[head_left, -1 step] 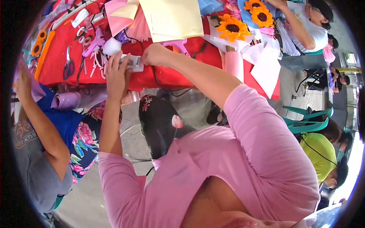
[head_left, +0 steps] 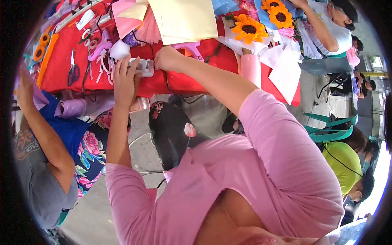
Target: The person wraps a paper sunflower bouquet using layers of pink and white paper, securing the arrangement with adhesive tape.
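Observation:
At the near edge of the red-covered table, my left hand (head_left: 125,77) holds a small white and clear tape dispenser (head_left: 145,67) against the cloth, fingers laid over its left end. My right hand (head_left: 167,59) is closed in a pinch just off the dispenser's right end. Whatever lies between those fingertips is too small or hidden to make out. Beyond my left hand sits a white rounded lump (head_left: 119,50), with a lilac glue gun (head_left: 102,45) to its left. A second lilac glue gun (head_left: 194,50) lies behind my right hand.
Cream paper sheets (head_left: 183,20) cover the table's far middle. Orange felt sunflowers (head_left: 249,29) lie at the right, near a pink roll (head_left: 250,70). Scissors (head_left: 73,70) rest at the left. Co-workers sit close on the left (head_left: 45,163) and at the far right (head_left: 326,36). Dark cords cross the cloth.

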{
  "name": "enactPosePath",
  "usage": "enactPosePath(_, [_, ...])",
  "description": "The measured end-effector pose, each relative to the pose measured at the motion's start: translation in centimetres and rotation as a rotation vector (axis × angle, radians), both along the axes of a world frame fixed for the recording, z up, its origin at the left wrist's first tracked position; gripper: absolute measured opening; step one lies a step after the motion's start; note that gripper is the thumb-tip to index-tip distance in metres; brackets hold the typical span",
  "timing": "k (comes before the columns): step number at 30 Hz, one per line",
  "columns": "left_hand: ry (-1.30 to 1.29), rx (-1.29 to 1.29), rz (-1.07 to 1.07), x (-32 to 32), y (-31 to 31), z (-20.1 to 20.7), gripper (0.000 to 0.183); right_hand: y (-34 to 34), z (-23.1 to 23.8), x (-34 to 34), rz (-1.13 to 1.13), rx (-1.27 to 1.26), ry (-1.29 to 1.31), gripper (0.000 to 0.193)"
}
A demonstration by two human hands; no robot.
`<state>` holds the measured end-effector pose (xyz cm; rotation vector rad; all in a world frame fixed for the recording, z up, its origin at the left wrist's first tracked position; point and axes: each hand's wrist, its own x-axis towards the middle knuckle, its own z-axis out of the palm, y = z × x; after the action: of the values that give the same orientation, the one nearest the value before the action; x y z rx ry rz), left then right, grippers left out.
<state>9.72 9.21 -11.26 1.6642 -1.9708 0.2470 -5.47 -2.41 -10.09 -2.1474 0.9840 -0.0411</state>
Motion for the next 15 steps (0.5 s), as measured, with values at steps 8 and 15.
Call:
enactPosePath(8, [-0.019,0.043,0.039,1.1,0.6,-1.0,0.05,2.4,10.2,-6.0,0.053,-0.05,-0.033,0.027])
enactPosePath(15, [0.279,-0.199,-0.012,-5.7,0.0,3.9,0.049,3.2,12.4,-28.5,-0.434,-0.254,-0.2,0.036])
